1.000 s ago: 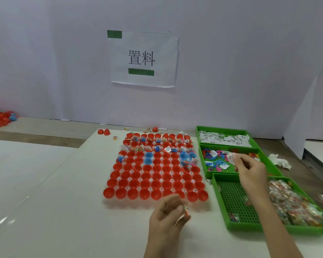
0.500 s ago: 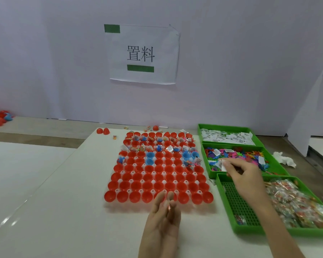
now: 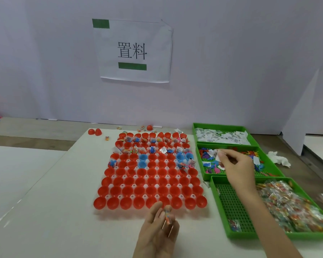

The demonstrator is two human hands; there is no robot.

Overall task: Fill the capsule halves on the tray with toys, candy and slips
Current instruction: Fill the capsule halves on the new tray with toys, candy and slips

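Red halves (image 3: pixel 139 202), front row empty, lie just ahead of my left hand (image 3: pixel 157 229), whose fingers (image 3: pixel 155 211) pinch a candy (image 3: pixel 167 215) pointing toward them; my right hand (image 3: pixel 235 164), farther off over the toy bin (image 3: pixel 206 176), pinches a slip (image 3: pixel 217 154).

You are at a hand-packing station in a workshop: a printed sign (image 3: pixel 132 53) reading 置料 is taped to the plain white partition (image 3: pixel 231 71) facing you, a tray (image 3: pixel 119 213) of mostly red capsule halves (image 3: pixel 140 190) fills the middle of the white table (image 3: pixel 63 211), and green bins (image 3: pixel 241 236) of slips (image 3: pixel 222 136), toys (image 3: pixel 209 164) and candy (image 3: pixel 287 205) line its right edge.
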